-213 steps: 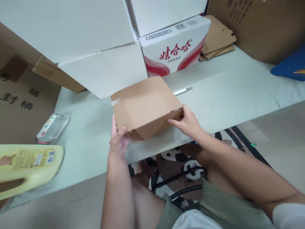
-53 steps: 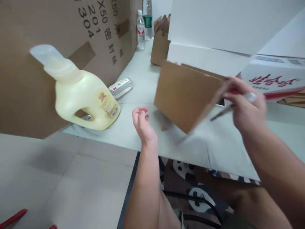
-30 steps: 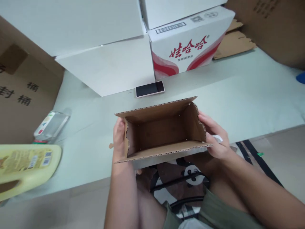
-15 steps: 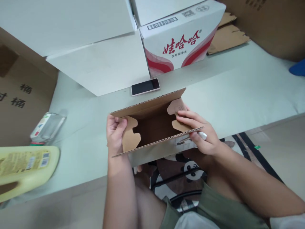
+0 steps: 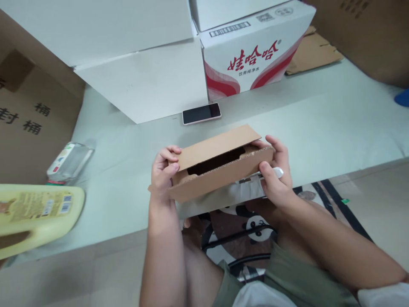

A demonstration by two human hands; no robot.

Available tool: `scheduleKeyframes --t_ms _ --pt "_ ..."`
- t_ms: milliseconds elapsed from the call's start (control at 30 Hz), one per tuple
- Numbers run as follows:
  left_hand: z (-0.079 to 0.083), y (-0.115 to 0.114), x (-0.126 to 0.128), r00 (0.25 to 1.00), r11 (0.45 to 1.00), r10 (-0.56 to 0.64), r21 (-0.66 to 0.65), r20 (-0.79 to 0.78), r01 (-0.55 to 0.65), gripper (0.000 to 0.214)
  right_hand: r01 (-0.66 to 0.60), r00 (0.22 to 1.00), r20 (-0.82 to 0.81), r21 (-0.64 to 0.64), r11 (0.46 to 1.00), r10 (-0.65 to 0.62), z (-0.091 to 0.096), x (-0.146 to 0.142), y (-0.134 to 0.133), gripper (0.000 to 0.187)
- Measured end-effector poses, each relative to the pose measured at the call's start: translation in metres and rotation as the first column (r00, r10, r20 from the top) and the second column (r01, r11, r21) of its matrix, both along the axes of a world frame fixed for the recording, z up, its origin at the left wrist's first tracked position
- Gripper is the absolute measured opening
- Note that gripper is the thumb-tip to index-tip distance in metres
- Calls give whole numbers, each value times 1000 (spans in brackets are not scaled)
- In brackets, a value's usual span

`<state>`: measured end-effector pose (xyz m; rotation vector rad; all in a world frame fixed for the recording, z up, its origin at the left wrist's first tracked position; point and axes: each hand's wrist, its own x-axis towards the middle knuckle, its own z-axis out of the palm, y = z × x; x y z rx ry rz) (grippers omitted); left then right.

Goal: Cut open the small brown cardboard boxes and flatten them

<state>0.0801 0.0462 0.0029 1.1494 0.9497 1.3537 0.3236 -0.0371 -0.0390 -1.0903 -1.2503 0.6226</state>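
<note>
A small brown cardboard box point(image 5: 220, 175) is between my hands near the table's front edge. Its two long flaps lean inward, and a dark slit shows between them. My left hand point(image 5: 164, 168) grips the box's left end, its fingers on the far flap's corner. At the right end my right hand point(image 5: 276, 166) is closed around the box, thumb on the near flap and fingers behind. A white-handled tool point(image 5: 277, 172) like a small knife or pen sticks out by the right thumb; its far end is partly hidden.
A phone point(image 5: 202, 114) lies beyond the box, before a white carton with red print point(image 5: 255, 64) and a plain white carton point(image 5: 169, 81). To the left are a clear bottle point(image 5: 70, 162) and a yellow jug point(image 5: 41, 217). Flattened cardboard point(image 5: 311, 53) lies at the back right.
The long flaps have folded inward over the end flaps, narrowing the opening. Both hands have shifted from the end flaps to the box's ends and long flaps.
</note>
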Motion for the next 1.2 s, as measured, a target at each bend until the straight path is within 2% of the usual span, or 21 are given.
scheduleKeyframes --t_ms 67,167,267,333,400,433,467,500,567,633,667,733,833,933,1000,1100,1200 --pt "-1 -1 -3 1000 1000 -21 -23 -9 20 25 70 998 3 8 997 -70 3 -2 0 50" --pt "1 -3 -9 995 999 -43 -38 -88 39 15 159 984 86 -1 987 -158 12 -3 1 36" --pt "9 -4 -14 974 999 -47 -34 -221 41 13 138 979 157 -30 990 -132 18 1 5 29" --pt "19 -7 -15 964 999 17 47 -266 -4 14 130 977 173 -13 991 -126 19 5 8 30" --pt "32 -14 -12 933 977 108 210 -343 -36 19 129 972 196 5 992 -127 18 8 10 31" --pt "39 -19 -9 900 953 143 304 -411 -13 22 129 970 206 11 992 -129 18 8 10 32" --pt "45 -24 -5 842 940 137 337 -522 56 24 129 968 215 16 992 -129 18 9 11 32" --pt "50 -29 1 769 934 103 327 -631 143 29 127 967 221 20 992 -128 18 9 11 33" --pt "55 -37 12 571 909 -9 231 -821 348 49 117 967 224 24 993 -119 18 9 10 33" --pt "53 -41 21 408 889 -14 176 -913 423 64 84 975 207 13 996 -85 17 10 10 33" --pt "51 -41 24 358 886 1 167 -934 433 67 55 981 184 3 998 -55 16 11 10 34" --pt "46 -40 26 322 886 32 176 -946 429 68 -32 994 99 -31 999 35 12 16 12 37" --pt "43 -35 22 336 890 39 185 -941 417 64 -123 986 -121 -54 991 116 4 27 18 49" --pt "44 -30 9 387 911 38 191 -921 365 64 -62 946 -321 -75 995 35 -2 40 23 49" --pt "43 -26 -5 479 935 41 203 -877 291 75 -39 911 -412 -125 991 -16 -4 46 26 52" --pt "39 -20 -27 673 973 43 184 -738 140 91 -34 843 -531 -206 978 -82 -4 48 30 59" --pt "35 -17 -39 757 993 76 115 -649 -2 91 111 770 -595 -231 967 -231 -3 44 35 55"
